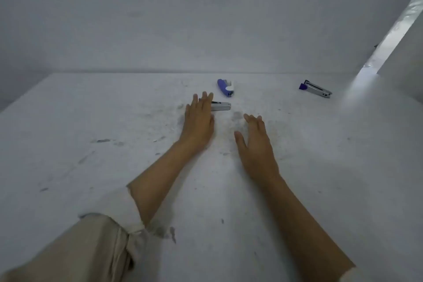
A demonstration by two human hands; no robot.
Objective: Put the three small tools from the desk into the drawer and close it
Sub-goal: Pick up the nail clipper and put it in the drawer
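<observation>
Reaching hands: we lay our left hand (199, 121), fingers together, on the silver tool (220, 106)
Right hand (256, 142): spread, empty
Desk (91, 121): blue tool (225, 87), clipper (317, 89) apart

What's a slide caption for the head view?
Left hand covers a silver tool; right hand open beside it.

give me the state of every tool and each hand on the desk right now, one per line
silver metal tool nearest the hands: flat on the desk, left end under the left fingers
blue plastic tool with white part: lying on the desk, untouched
silver metal tool with blue end: lying far right, untouched
left hand: open, fingers over the nearest tool
right hand: open, empty
</observation>
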